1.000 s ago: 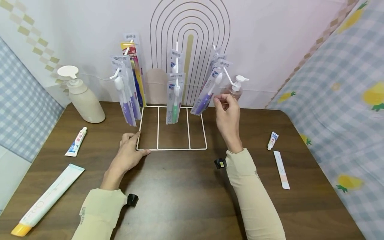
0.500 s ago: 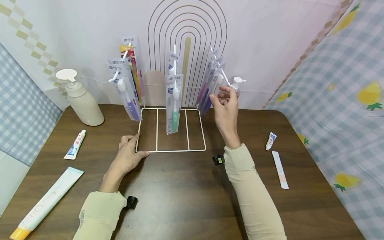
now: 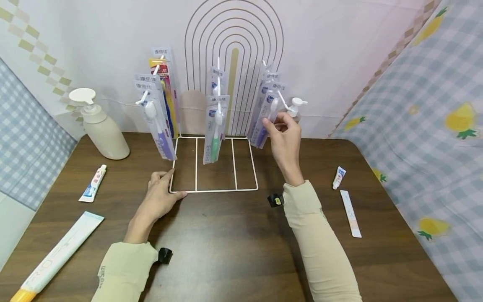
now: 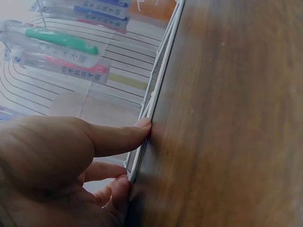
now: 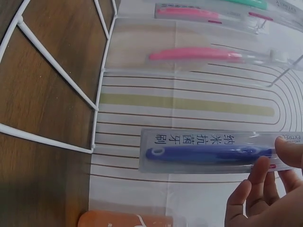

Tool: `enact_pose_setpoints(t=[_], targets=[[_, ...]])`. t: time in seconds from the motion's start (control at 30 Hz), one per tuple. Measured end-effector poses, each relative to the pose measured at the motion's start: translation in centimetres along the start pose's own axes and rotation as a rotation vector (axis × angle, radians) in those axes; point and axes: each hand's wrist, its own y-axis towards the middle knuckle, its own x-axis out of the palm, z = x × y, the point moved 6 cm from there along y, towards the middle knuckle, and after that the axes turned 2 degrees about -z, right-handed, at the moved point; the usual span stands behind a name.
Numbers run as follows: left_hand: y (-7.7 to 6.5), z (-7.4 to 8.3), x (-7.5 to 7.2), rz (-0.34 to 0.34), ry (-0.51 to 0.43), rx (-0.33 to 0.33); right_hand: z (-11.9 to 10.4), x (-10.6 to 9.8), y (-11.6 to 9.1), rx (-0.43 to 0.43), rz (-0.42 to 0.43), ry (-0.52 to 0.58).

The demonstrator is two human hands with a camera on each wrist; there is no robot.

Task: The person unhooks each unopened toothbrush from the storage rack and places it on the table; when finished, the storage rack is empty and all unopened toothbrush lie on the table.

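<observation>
My right hand [image 3: 285, 144] pinches the edge of a packaged purple toothbrush [image 3: 263, 130] on the front right hook of a white wire rack. In the right wrist view, thumb and fingertips meet on this clear toothbrush pack [image 5: 203, 152]. At the rack's front left corner, my left hand [image 3: 158, 199] holds the wire base [image 3: 215, 191], thumb on the front bar and fingers curled at the left bar. A packaged green toothbrush [image 3: 215, 142] hangs in the middle; a purple one [image 3: 162, 138] hangs on the left. More packs hang behind them.
A beige pump bottle [image 3: 105, 134] stands back left. Another pump bottle [image 3: 297, 102] is partly hidden behind my right hand. Toothpaste tubes, one small [image 3: 93, 184] and one large [image 3: 56, 256], lie left. A tiny tube [image 3: 338, 178] and a flat white sachet [image 3: 351, 214] lie right.
The right front toothbrush pack has gone from slanting down to the left, through a nearly edge-on turn, to hanging straighter. My right hand stays at its edge; my left hand keeps its place.
</observation>
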Motion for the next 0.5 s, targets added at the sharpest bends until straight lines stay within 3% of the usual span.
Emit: enact_pose_setpoints(t=[0.5], targets=[[0.1, -0.4, 0.1, 0.014, -0.004, 0.014, 1.1, -2.1, -0.9, 0.013, -0.007, 0.034]])
